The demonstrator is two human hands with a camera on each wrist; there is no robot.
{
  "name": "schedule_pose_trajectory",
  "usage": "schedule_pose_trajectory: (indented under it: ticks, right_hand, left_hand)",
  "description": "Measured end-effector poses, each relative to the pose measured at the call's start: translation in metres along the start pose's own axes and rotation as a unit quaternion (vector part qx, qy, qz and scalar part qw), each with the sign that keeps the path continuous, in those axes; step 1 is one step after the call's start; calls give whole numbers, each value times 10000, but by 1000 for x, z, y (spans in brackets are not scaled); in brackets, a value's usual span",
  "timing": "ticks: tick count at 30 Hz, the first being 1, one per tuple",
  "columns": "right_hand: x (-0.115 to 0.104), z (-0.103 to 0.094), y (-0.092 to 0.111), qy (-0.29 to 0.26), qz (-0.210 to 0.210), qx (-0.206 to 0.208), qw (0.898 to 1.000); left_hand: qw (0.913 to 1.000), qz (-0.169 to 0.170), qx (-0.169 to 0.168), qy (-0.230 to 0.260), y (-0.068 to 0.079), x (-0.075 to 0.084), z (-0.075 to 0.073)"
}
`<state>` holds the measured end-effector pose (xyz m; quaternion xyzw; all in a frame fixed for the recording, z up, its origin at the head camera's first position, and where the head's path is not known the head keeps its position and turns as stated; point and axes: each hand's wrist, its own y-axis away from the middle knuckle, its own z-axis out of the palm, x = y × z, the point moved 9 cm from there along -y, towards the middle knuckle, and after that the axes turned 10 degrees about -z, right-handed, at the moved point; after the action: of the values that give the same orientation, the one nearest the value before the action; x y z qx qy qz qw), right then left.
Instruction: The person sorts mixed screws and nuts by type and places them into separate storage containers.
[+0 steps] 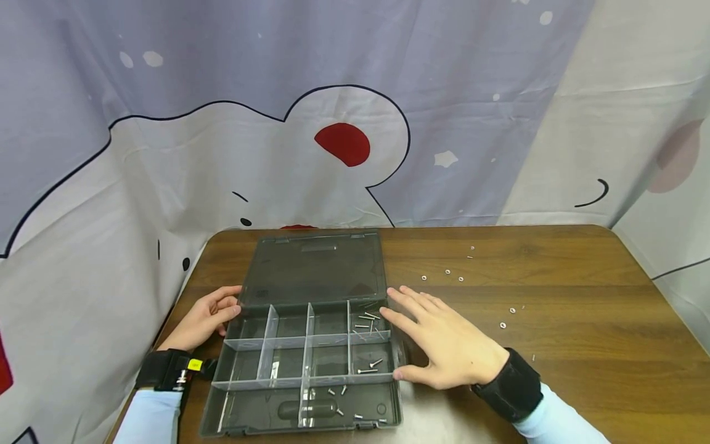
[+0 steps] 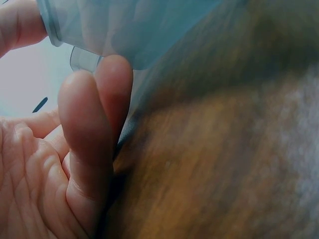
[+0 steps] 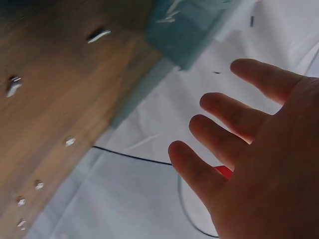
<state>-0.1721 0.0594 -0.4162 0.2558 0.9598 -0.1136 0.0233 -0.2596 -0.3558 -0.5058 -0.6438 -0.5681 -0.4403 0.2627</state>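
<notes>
A smoky clear plastic compartment box (image 1: 327, 359) lies on the table with its lid (image 1: 313, 271) folded back. My left hand (image 1: 205, 317) grips its left edge near the hinge, fingers curled and thumb at the side wall. In the left wrist view, fingertips (image 2: 82, 99) meet the box's edge (image 2: 144, 30) beside a small clear tab. My right hand (image 1: 438, 339) reaches along the right edge with fingers spread, holding nothing; whether it touches the box is unclear. Several screws (image 1: 367, 371) lie in the right-hand compartments, and a few small pieces lie in the front tray.
Several small white-looking rings or nuts (image 1: 447, 271) are scattered on the wooden table (image 1: 582, 290) right of the box, with a few thin bits among them. A printed curtain (image 1: 455, 74) hangs behind the table. Black bands (image 1: 507, 382) circle both wrists.
</notes>
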Motion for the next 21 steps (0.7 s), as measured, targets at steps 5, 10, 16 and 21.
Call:
schedule_pose_trajectory:
  ticks: [5, 10, 16, 21]
  right_hand:
    - [20, 12, 3, -5, 209, -203, 9996]
    - [31, 19, 4, 28, 206, -177, 9996]
    - [34, 26, 2, 429, 13, 2, 9991]
    - [34, 29, -1, 691, -83, 201, 9974]
  left_hand:
    - [10000, -60, 1, -23, 0, -1, 0]
    - [10000, -58, 2, -31, 0, 0, 0]
    - [10000, -78, 1, -28, 0, 0, 0]
    - [10000, -49, 11, -31, -1, 0, 0]
